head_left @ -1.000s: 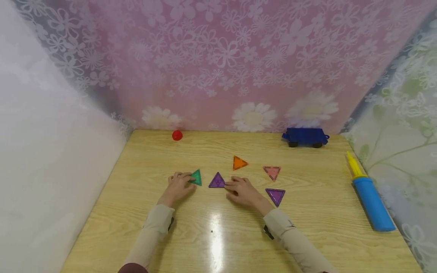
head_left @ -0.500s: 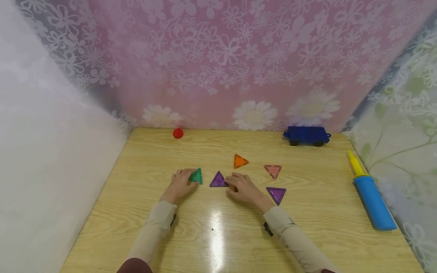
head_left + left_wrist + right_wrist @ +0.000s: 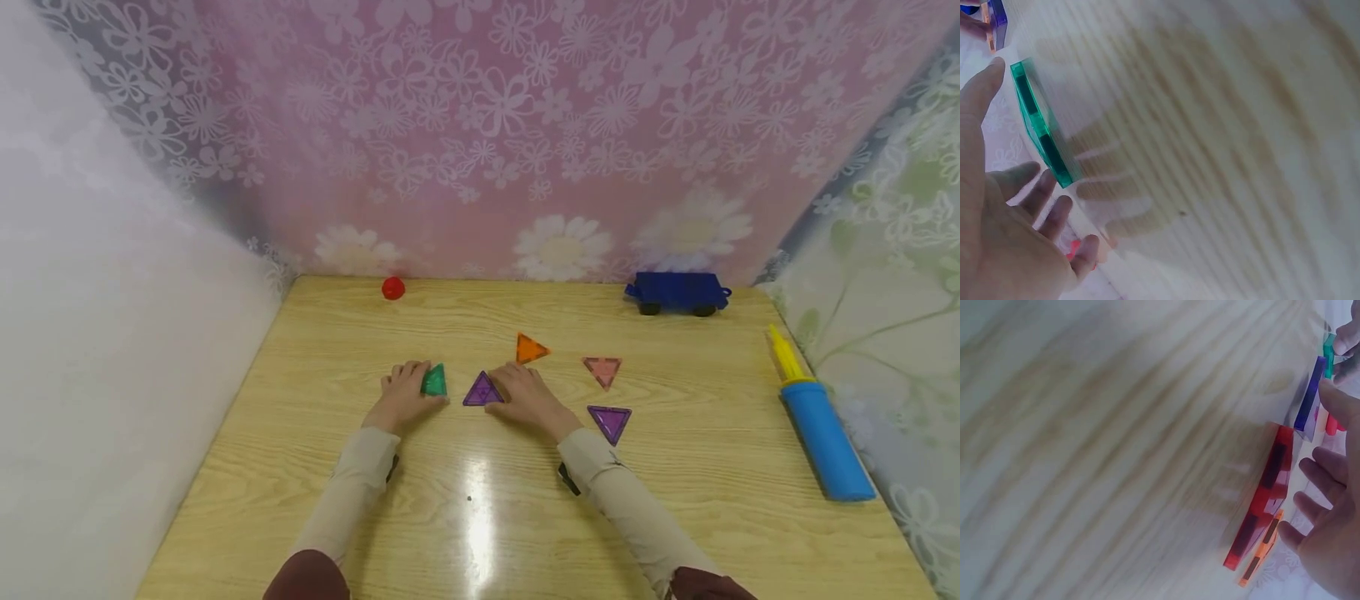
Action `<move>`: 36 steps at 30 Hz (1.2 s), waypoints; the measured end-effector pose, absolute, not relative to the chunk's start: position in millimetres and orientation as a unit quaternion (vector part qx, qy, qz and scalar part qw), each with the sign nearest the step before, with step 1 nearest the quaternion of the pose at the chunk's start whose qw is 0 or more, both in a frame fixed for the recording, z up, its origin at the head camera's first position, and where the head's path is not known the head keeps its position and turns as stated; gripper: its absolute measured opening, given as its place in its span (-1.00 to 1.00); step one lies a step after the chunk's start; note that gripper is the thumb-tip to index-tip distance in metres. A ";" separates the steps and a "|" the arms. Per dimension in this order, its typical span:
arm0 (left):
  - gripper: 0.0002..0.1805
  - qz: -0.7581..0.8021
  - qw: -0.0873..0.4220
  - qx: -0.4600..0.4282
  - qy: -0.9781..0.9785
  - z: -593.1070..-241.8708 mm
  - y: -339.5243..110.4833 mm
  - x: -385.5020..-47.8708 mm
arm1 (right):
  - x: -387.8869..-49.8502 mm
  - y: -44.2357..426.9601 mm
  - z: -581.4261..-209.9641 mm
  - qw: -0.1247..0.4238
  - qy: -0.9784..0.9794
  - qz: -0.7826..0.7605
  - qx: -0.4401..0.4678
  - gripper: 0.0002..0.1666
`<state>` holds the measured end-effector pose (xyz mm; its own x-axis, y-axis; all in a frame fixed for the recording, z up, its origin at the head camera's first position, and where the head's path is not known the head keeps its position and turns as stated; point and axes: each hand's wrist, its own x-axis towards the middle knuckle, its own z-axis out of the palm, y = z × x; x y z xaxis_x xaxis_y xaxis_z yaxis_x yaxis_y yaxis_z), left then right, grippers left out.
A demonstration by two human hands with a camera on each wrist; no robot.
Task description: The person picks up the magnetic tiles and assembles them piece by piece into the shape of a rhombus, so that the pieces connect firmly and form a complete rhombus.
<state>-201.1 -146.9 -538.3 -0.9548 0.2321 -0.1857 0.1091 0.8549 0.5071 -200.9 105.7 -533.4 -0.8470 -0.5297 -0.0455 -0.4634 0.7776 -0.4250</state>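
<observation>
Since the earlier views, the right hand [image 3: 527,393] had advanced across the right corner of the left-hand purple tile [image 3: 482,390] and the left thumb had reached the lower corner of the green tile [image 3: 435,382], leaving each tile, in my judgement, placed for handling. Fingers and thumb of the left hand [image 3: 405,396] and right hand bracketed their tiles; whether either pinched firmly could not be told. Both tiles were translucent triangles at mid-table, green just left of purple, apart.

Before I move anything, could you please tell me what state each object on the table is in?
Green tile, between thumb and fingers of the left hand; contact unclear
Left purple tile, by thumb and fingers of the right hand; contact unclear
Orange tile, flat, unattached
Pink tile, flat, unattached
Right purple tile, flat, unattached
Wagon, upright on its wheels
Pump, lying on its side
Red piece, resting at the back
</observation>
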 end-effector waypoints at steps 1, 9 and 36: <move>-0.07 0.255 0.124 0.085 0.955 -538.3 -146.9 -201.4 | -201.7 104.6 -533.2 0.083 0.939 -0.203 -0.264 -0.26; -0.12 0.260 0.128 0.074 0.954 -537.0 -146.5 -202.5 | -207.9 96.5 -532.9 0.097 0.946 -0.174 -0.257 -0.20; -0.23 0.283 0.132 0.076 0.947 -539.1 -145.4 -200.7 | -215.5 83.9 -532.7 0.144 0.948 -0.168 -0.229 -0.21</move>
<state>-200.7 -145.4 -539.1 -0.9535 0.2191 -0.2071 0.0695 0.8281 0.5562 -215.5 83.9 -532.7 -0.8536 -0.4823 -0.1966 -0.3851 0.8386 -0.3852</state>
